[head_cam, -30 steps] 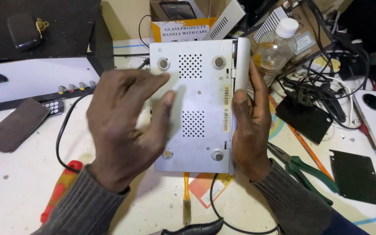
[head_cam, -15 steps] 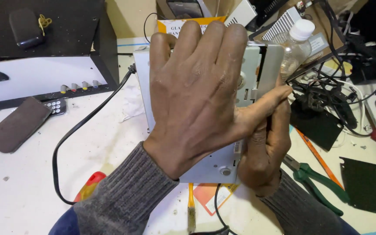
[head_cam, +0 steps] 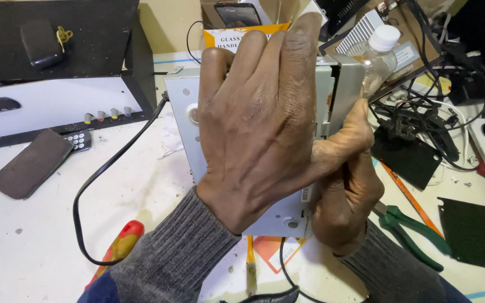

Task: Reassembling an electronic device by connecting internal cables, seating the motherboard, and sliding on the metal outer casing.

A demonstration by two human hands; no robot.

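**Both hands on the metal box**

We have the grey box (head_cam: pixel 189 120) raised off the bench and tilted toward us, its flat underside facing the camera. Our left hand (head_cam: pixel 259 120) lies spread across that face, fingers up over the top edge and thumb crossing to the right, so it is closed on the box. Our right hand (head_cam: pixel 346 196) wraps the right edge lower down, clamped on the same box, just under the left thumb.

What could go wrong, as we judge it: the box hangs only from these two holds, and its black cable (head_cam: pixel 110 168) trails left across the bench in a loop. If the cable snags on the red-handled screwdriver (head_cam: pixel 120 247) near the loop, a turn of the box could jerk it in our hands. A slip would drop it onto the yellow-handled tool (head_cam: pixel 250 264) lying below.

Around us the bench is crowded. Just behind the box stand a clear bottle (head_cam: pixel 378 56) and a cardboard carton (head_cam: pixel 225 35); a swing back could tip the bottle. To the right lie green pliers (head_cam: pixel 413 227), a tangle of black wires (head_cam: pixel 422 123) and a dark plate (head_cam: pixel 472 233). To the left sit a black-and-white unit (head_cam: pixel 57 106) and a dark phone (head_cam: pixel 32 163).
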